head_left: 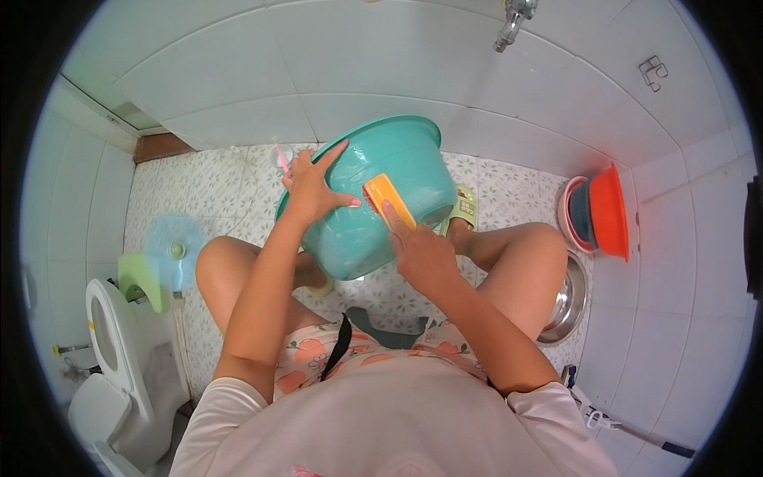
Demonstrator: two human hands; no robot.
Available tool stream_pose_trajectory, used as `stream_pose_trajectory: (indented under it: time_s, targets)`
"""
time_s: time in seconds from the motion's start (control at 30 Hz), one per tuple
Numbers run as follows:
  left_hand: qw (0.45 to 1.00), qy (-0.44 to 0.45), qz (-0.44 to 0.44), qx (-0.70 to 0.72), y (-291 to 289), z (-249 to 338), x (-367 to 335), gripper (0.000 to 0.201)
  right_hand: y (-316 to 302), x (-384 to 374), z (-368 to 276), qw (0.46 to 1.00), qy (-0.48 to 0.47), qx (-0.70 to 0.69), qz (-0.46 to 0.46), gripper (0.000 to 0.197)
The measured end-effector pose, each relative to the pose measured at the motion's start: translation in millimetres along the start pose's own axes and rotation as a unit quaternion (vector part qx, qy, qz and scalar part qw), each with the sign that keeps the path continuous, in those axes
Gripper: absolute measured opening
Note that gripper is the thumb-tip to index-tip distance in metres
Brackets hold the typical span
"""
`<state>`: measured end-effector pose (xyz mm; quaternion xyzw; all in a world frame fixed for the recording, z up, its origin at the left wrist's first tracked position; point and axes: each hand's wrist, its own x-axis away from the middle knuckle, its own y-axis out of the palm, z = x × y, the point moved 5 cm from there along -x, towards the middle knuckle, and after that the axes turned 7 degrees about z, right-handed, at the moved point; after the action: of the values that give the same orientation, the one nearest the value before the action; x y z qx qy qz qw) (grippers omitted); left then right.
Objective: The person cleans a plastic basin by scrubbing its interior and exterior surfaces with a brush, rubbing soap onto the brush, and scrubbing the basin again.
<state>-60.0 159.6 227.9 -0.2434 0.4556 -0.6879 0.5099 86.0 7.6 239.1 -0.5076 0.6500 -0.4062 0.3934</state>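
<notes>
A large turquoise plastic basin [397, 151] is tipped on its side between my knees, its outer wall toward me and streaked with whitish suds. My left hand [311, 187] holds it at the left near the rim, thumb and index finger spread over the wall. The other fingers reach the rim, where their tips are partly hidden. In my right hand [423, 250] is a yellow scrubbing brush [389, 200], my index finger stretched along its back. Its reddish bristle side rests against the basin's wall, close to my left thumb.
A pink-handled item [282, 157] lies on the floor past my left hand. Nested basins [609, 213] lean at the right wall, above a metal bowl [568, 306]. At left are a toilet [111, 330], a green stool [147, 282] and a blue translucent disc [163, 238]. A tap [513, 24] juts from the wall.
</notes>
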Motion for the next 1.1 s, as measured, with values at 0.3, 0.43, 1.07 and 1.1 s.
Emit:
stream_pose_trajectory:
  time_s: [0.3, 0.43, 1.07, 1.1]
  targets:
    - [0.999, -0.021, -0.001, 0.026, 0.3, 4.4, -2.8, 0.092, 13.2, -9.5, 32.5, 0.996, 0.062, -0.05, 0.044, 0.049]
    - [0.999, -0.024, 0.007, 0.025, 6.3, 1.0, -7.2, 0.088, 5.3, -2.1, -11.6, 0.997, 0.043, -0.034, -0.055, 0.049]
    - [0.994, -0.043, 0.039, 0.094, 10.0, -6.1, -21.0, 0.073, -8.6, -50.8, 52.6, 0.997, 0.046, -0.016, 0.055, 0.045]
    - [0.993, -0.044, 0.043, 0.102, 9.5, -7.9, -21.8, 0.073, -16.1, -53.0, 55.9, 0.993, 0.085, -0.062, 0.055, 0.046]
